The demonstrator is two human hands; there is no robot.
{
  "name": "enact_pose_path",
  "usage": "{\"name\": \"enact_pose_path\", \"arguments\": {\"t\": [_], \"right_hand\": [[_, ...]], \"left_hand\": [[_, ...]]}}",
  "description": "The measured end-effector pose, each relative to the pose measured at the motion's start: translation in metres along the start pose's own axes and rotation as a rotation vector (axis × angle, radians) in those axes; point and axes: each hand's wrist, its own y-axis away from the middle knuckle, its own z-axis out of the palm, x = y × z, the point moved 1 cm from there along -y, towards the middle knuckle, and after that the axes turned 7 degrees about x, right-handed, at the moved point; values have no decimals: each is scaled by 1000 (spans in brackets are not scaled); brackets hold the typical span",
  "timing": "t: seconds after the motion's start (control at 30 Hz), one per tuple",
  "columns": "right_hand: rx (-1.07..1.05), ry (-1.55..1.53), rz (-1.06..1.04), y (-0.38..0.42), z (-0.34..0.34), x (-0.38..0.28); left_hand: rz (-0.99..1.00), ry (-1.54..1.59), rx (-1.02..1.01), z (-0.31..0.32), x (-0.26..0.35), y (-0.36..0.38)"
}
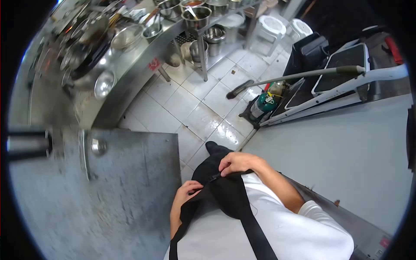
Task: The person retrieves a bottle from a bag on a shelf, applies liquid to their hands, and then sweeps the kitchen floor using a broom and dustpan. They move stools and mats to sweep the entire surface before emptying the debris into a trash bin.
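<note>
A black apron [229, 197] hangs over my white shirt, with its straps running down the front. At waist height my right hand [238, 164] has its fingers bent and closed on the apron's upper edge. My left hand [187, 190] lies a little lower to the left, its curled fingers gripping the apron's other side. Between the two hands runs a small dark strip, perhaps a buckle or strap [214, 177]; its details are too small to make out.
A metal cabinet [130, 195] stands close on my left. Steel counters bear pans, strainers and a pot [196, 17]. To the right are a white step ladder [312, 95], a long-handled brush [239, 89] and a green gas cylinder [263, 105]. White stools [269, 28] stand on the tiled floor.
</note>
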Motion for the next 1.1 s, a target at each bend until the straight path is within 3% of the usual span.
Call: {"name": "enact_pose_path", "arguments": {"t": [0.17, 0.23, 0.27, 0.3, 0.37, 0.43, 0.5, 0.57, 0.63, 0.67, 0.7, 0.77, 0.8, 0.9, 0.97, 1.1], "right_hand": [[104, 25, 83, -45, -54, -24], [85, -28, 151, -57, -79, -32], [92, -65, 195, -63, -87, -28], [106, -101, 241, -68, -96, -23], [164, -156, 330, -69, -110, -30], [315, -172, 358, -74, -113, -25], [494, -302, 298, -73, -115, -23], [700, -782, 349, -79, -115, 5], [1061, -1045, 388, -73, -131, 28], [1315, -1074, 373, -71, -141, 42], [1512, -918, 461, -68, -154, 71], [1846, -991, 462, -57, -194, 112], [1935, -1008, 463, -47, -225, 101], [2134, -1125, 361, -39, -298, 119], [2086, -1384, 356, -41, -322, 164], [2042, -1651, 301, -61, -348, 185]], "left_hand": [[39, -114, -31, -49, 32, -101], [197, -181, -134, -66, 42, -149], [37, -98, -241, -76, 47, -172], [66, -93, -272, -87, 49, -207], [-309, 88, -484, -112, 44, -269], [-498, 232, -358, -139, 29, -350], [-310, -182, -90, -167, -26, -448], [-117, -264, -1, -184, 19, -522], [-63, -148, -174, -182, 106, -573], [-45, -167, -213, -176, 145, -594], [-3, -154, -306, -164, 180, -610], [32, -152, -425, -131, 206, -638], [34, -189, -483, -115, 210, -650], [67, -241, -592, -80, 183, -691], [-50, -365, -673, -59, 164, -696], [-165, -387, -766, -29, 145, -717]]}}
